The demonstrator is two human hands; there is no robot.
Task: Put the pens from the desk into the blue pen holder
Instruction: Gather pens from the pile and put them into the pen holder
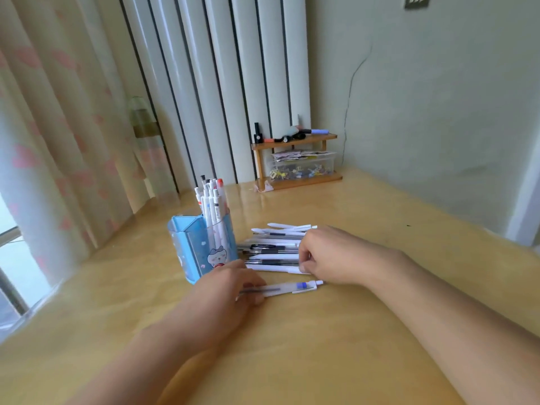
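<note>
A blue pen holder (201,249) with a cartoon cat stands upright on the worktop, several white pens (211,200) standing in it. Just right of it lies a row of white and dark pens (271,249), with one white pen (287,287) apart, nearer the viewer.

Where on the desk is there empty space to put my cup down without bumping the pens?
The desk is bare between the pile of pens and the wooden shelf, and along the right side by the wall. The near strip between the two arms is bare too. It is crowded around the blue pen holder, the pile, the left hand and the right hand.
</note>
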